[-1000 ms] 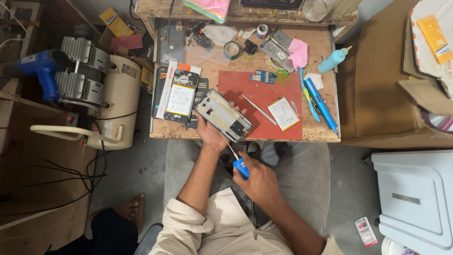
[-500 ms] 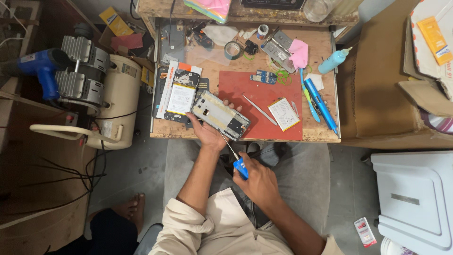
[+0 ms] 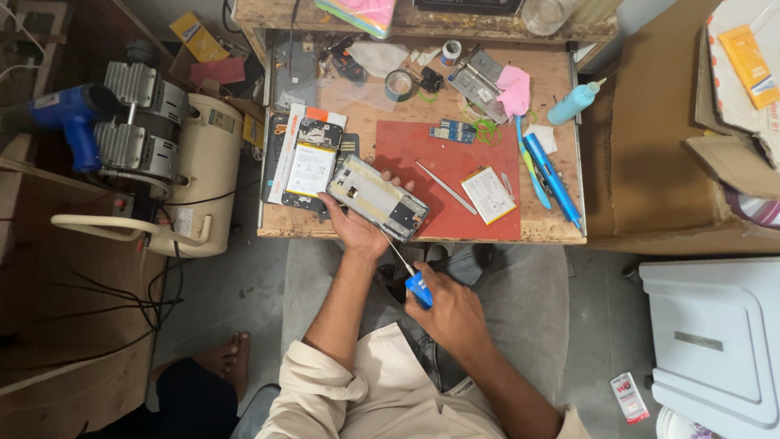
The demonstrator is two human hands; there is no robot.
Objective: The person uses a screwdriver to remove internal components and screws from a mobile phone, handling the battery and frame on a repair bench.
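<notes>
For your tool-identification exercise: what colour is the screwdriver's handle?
Blue, on the thin-shafted metal screwdriver in the right hand; head view.

Flat yellow box (image 3: 193,36) upper left of frame, orange packet (image 3: 749,54) on white card upper right, brown cardboard carton (image 3: 662,122) right of the bench, small red-and-white packet (image 3: 630,397) on the floor lower right, white-labelled battery (image 3: 488,195) on the red mat (image 3: 455,223).

A single head-worn view looks almost straight down from well above, taking in the whole small tabletop (image 3: 552,232) near the top edge, the person's lap and forearms below, floor around.
</notes>
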